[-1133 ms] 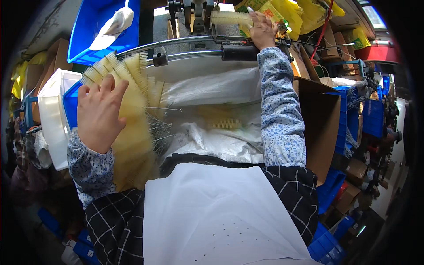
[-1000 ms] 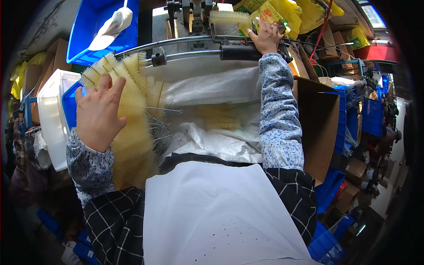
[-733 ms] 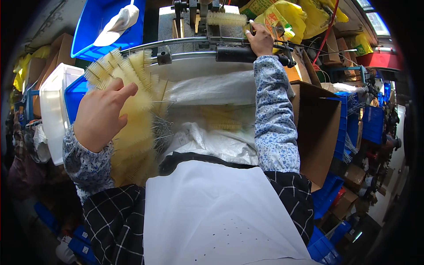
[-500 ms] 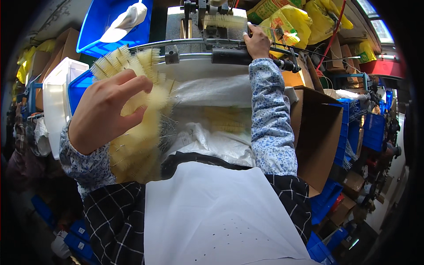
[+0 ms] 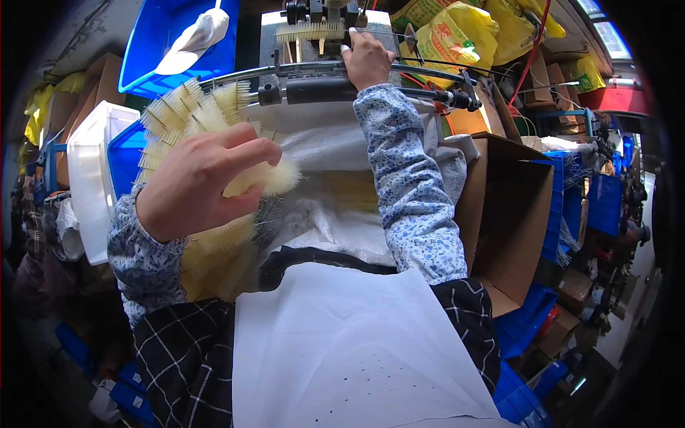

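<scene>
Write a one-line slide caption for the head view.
Left hand curled over pale-yellow bristle brushes; right hand beside another brush at the metal machine.

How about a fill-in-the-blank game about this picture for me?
The heap of pale brushes lies on the ____ side of the picture. The plastic bags beyond the right hand are mostly ____. The open box by the right sleeve is made of ____.

Missing words: left; yellow; cardboard.

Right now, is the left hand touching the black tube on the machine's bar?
Apart. The head view shows the left hand lower in the picture than the black tube, with white sheeting visible between them.
</scene>
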`<state>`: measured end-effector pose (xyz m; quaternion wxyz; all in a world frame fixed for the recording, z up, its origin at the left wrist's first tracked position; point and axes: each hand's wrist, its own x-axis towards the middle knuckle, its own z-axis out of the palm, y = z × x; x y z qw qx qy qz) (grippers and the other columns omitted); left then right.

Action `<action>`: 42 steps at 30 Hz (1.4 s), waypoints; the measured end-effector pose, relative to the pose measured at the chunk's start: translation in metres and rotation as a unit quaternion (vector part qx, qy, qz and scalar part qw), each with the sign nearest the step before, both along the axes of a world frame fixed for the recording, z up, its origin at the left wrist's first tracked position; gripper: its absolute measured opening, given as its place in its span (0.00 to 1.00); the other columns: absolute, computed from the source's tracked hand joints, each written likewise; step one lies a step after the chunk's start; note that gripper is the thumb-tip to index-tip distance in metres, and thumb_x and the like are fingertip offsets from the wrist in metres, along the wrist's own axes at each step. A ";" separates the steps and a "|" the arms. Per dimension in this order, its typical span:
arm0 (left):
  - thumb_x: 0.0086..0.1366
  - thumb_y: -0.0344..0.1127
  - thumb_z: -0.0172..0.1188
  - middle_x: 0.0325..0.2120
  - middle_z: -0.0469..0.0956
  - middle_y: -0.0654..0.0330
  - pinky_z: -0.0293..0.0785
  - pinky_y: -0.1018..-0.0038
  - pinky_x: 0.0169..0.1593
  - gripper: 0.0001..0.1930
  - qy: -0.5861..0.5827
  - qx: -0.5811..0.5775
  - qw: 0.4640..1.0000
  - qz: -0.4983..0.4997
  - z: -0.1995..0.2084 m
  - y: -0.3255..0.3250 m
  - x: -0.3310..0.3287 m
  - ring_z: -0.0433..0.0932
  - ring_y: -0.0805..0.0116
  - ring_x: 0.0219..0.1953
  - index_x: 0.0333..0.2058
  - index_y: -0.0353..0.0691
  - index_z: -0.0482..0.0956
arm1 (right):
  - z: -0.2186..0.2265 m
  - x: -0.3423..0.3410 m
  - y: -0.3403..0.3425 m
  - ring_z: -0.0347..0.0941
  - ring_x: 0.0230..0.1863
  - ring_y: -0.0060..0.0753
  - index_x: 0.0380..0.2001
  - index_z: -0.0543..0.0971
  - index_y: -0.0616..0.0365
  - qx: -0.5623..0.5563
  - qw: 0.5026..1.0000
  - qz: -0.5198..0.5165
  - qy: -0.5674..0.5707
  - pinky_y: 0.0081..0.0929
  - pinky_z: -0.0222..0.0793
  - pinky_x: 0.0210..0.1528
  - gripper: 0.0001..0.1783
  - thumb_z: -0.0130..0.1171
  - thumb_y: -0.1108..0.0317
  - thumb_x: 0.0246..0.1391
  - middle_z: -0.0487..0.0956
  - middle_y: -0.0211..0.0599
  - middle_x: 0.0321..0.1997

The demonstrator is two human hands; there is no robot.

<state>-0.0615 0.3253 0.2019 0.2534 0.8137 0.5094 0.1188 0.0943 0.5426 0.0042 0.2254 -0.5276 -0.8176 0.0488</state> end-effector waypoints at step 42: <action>0.46 0.37 0.62 0.36 0.68 0.58 0.65 0.68 0.44 0.22 0.051 -0.016 0.998 0.035 -0.017 -0.023 -0.002 0.68 0.59 0.40 0.41 0.41 0.68 | 0.036 0.064 -0.067 0.69 0.35 0.31 0.41 0.72 0.48 -0.042 0.963 0.193 0.183 0.27 0.66 0.39 0.17 0.55 0.71 0.45 0.75 0.33 0.31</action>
